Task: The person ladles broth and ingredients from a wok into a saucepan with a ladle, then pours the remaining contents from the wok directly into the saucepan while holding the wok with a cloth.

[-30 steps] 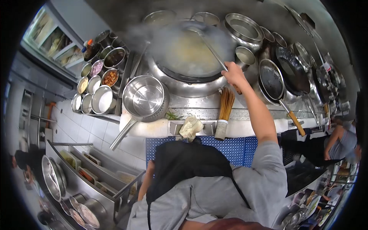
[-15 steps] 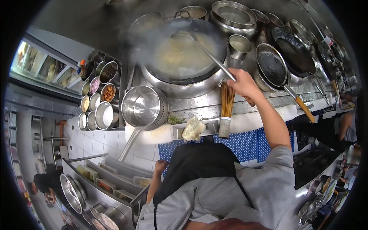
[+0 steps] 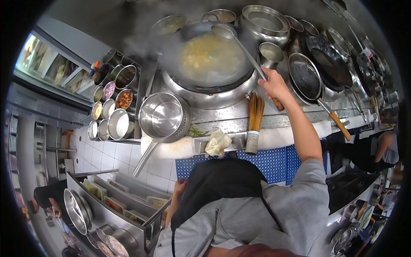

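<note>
Wrapped round the handle of a long metal ladle point(image 3: 247, 52) is my right hand point(image 3: 274, 85). The ladle's bowl is at the far rim of a large steaming wok point(image 3: 205, 83), over yellowish food in liquid point(image 3: 201, 55). Low beside my apron is my left hand point(image 3: 180, 186), with its fingers curled; what it holds, if anything, is too small to tell. A bamboo brush point(image 3: 255, 115) lies below the wok, near a crumpled cloth point(image 3: 218, 143). To the left of the wok sits a steel saucepan point(image 3: 162, 115) on a perforated pot.
Metal containers of ingredients point(image 3: 124, 99) stand on the left. At the right are a strainer with a wooden handle point(image 3: 305, 76) and a dark wok point(image 3: 327, 60). A tray cart point(image 3: 107, 214) is at the lower left. Other people point(image 3: 381, 147) stand at both sides.
The view has shifted, and steam over the wok has thinned, showing more food. My right hand keeps the ladle, whose bowl is nearer the far rim than half a second ago.
</note>
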### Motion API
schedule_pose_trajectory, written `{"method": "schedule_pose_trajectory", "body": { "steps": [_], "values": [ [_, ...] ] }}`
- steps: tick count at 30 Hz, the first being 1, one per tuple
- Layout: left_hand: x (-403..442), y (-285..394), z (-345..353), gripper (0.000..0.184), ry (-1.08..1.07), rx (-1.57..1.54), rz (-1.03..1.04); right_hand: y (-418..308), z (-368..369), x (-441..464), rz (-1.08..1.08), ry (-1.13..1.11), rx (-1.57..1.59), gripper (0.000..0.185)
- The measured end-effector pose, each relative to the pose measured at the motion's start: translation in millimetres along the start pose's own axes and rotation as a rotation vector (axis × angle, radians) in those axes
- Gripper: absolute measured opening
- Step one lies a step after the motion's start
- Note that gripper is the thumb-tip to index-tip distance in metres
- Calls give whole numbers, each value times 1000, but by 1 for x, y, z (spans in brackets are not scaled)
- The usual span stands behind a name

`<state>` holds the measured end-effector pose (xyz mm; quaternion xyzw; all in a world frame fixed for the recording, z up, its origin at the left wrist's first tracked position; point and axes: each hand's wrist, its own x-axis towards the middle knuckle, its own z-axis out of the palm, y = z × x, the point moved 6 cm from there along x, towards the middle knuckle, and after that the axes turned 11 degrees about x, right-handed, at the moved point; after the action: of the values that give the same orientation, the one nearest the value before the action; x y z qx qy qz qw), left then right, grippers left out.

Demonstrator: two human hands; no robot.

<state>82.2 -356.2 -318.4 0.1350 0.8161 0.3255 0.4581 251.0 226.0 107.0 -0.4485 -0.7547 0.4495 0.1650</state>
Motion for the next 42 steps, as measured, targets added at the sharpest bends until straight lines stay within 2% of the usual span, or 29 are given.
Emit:
{"method": "schedule_pose_trajectory", "body": {
  "steps": [5, 7, 10, 11, 16, 22, 25, 28, 32, 35, 38, 42],
  "values": [
    [-27, -19, 0, 24, 54, -23, -43, -5, 7, -20, -4, -102, 170, 49],
    [-43, -6, -3, 23, 51, -18, -71, 1, 11, -29, 27, -133, 275, 46],
    [-40, -15, -7, 21, 61, 123, -127, 2, 15, -48, 54, -147, 326, 44],
    [-37, -16, -6, 21, 67, 73, -123, -3, 17, -56, 68, -197, 350, 46],
    [-21, -3, -6, 22, 26, -22, -48, 5, 20, -76, 115, -216, 236, 50],
    [6, 13, -12, 26, 22, 205, 33, 10, 39, -60, 67, -177, 122, 53],
    [17, -1, -16, 27, 38, 176, 52, 4, 53, -45, 65, -179, 215, 44],
    [20, -6, -19, 24, 40, 232, 59, -10, 70, -26, 21, -176, 316, 26],
    [18, -14, -19, 20, 5, 105, 73, -19, 99, -4, 82, -237, 378, 39],
    [1, 1, -20, 20, 22, 130, 121, -21, 108, -7, 113, -299, 426, 46],
    [2, -18, -13, 19, -16, 172, -14, -12, 107, -23, 151, -422, 464, 47],
    [-5, -11, -13, 21, 54, 219, 47, -8, 84, -57, 141, -428, 382, 47]
  ]
}}
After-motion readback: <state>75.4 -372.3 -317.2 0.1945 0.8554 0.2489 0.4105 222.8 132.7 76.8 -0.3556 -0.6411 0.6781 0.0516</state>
